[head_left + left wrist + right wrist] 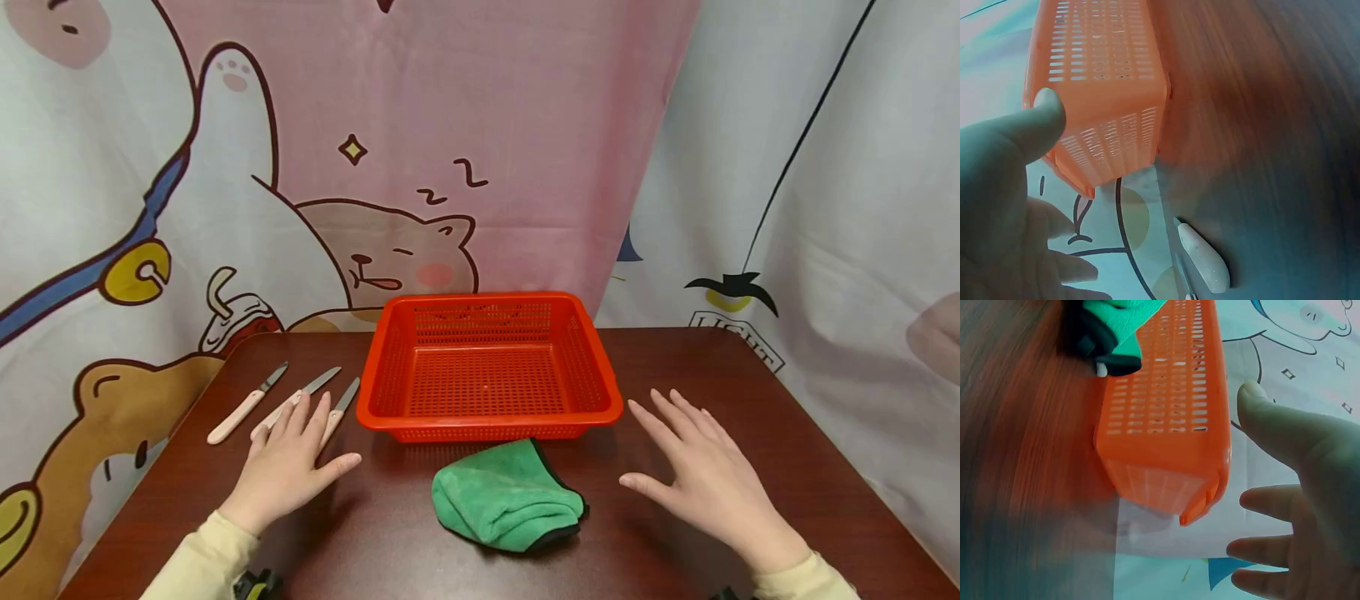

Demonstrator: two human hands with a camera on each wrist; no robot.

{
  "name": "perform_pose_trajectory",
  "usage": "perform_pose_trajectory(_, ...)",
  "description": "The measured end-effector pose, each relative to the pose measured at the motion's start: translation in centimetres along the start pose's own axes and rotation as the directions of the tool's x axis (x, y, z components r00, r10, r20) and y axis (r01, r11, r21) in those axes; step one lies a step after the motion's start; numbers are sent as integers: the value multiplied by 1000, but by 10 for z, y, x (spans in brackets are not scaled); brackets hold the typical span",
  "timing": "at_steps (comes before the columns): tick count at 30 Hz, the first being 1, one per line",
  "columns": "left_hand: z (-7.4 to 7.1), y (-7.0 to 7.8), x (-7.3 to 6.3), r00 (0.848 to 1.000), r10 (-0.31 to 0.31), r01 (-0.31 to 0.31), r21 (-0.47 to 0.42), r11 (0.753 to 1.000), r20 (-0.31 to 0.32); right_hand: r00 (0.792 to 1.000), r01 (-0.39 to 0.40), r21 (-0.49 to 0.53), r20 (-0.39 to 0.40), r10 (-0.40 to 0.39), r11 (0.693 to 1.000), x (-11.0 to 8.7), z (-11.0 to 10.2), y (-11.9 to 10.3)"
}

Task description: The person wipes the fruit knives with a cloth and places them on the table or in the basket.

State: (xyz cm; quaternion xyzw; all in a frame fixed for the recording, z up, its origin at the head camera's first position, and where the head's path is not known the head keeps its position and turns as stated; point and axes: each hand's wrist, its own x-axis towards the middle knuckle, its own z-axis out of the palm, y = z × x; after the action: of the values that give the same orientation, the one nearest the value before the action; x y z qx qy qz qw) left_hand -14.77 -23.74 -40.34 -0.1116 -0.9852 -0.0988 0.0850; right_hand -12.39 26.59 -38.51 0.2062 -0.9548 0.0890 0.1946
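Note:
My left hand (288, 467), fingers spread, hovers at the left of the table and partly covers two of the three small knives. The leftmost knife (238, 418) shows whole, with a pale handle and short blade; the middle knife (321, 381) and the right knife (347, 395) show mostly their blades. To the right, my right hand (705, 475) is spread and holds nothing. A folded green cloth (502, 496) with black edging lies between the hands. Behind it stands a red plastic basket (487, 431), its inside bare. The left wrist view shows one knife handle (1205, 259) below the basket.
A dark brown wooden table (390, 558) carries everything. Right behind its far edge hangs a cartoon-printed curtain (525, 167), pink and white. The basket stands near that far edge, with the knives to its left and the cloth in front.

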Motion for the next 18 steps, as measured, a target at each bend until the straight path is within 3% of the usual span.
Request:
perform_pose_trajectory(11, 9, -9, 15, 997, 18, -22, -61, 998, -71, 996, 22, 64, -91, -16, 998, 3, 3, -16)
perform_pose_trajectory(18, 15, -14, 25, 997, -74, 75, -106, 992, 14, 993, 70, 76, -106, -61, 995, 4, 11, -25)
